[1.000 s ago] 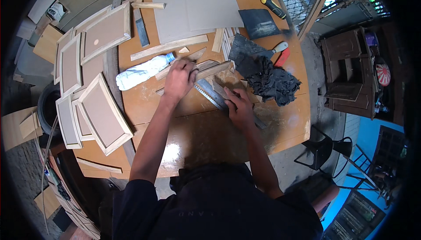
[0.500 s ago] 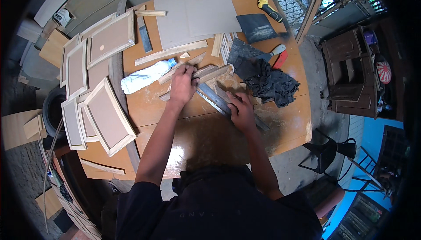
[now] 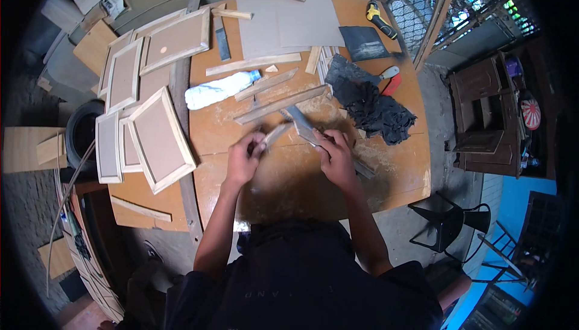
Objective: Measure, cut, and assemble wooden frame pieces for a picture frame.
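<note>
My left hand [image 3: 243, 160] is closed on the end of a short wooden strip [image 3: 277, 133], which tilts up toward the middle of the table. Opposite it, my right hand [image 3: 335, 156] grips another wooden strip [image 3: 306, 132], and the two strips' far ends come close together. Just beyond that second strip lies a grey saw blade [image 3: 294, 113], partly covered by it. Past both hands, a longer wooden strip [image 3: 280, 104] rests slantwise on the table, with a shorter wooden piece [image 3: 267, 84] behind it.
A wrapped plastic bottle [image 3: 217, 91] lies left of the strips. Wood-edged panels [image 3: 161, 143] overlap along the table's left side. To the right are crumpled black cloth [image 3: 386, 119], a scraper [image 3: 389, 72] and a dark sheet [image 3: 364, 43]. A yellow-black power tool [image 3: 380, 19] lies at the far corner.
My left hand has come back toward me, off the longer strip and now holding a short one. My right hand has raised its strip slightly. The whole view has shifted a little.
</note>
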`<state>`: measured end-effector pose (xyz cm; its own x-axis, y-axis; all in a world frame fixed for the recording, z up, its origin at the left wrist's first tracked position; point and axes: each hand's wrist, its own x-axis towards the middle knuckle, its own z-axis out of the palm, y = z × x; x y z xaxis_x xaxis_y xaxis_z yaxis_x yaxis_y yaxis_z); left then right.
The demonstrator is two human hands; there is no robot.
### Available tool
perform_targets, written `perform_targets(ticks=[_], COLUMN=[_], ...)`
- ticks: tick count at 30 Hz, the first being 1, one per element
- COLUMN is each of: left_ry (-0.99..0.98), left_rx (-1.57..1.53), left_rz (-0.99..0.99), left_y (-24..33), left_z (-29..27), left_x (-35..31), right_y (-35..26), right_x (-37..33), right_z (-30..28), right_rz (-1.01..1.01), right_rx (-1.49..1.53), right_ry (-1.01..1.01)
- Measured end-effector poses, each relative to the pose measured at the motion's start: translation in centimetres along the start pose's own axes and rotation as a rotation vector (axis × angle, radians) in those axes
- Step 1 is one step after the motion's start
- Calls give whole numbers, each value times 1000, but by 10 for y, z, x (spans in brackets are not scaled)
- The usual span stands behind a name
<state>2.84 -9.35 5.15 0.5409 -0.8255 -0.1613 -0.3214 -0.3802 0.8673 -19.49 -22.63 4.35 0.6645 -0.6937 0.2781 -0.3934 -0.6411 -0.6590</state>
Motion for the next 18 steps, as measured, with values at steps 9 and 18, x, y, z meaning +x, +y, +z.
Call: perform_targets(ticks=[9, 18], left_ry=[81, -19], left_rx=[122, 531], left_rz=[131, 222], left_y=[-48, -42], left_z=[-5, -16], left_x=[-93, -105], right_y=[-35, -34], right_x=[-49, -63], right_z=[27, 24], right_rz=[-139, -109], right_rx=[27, -20], right_ry=[-213, -156])
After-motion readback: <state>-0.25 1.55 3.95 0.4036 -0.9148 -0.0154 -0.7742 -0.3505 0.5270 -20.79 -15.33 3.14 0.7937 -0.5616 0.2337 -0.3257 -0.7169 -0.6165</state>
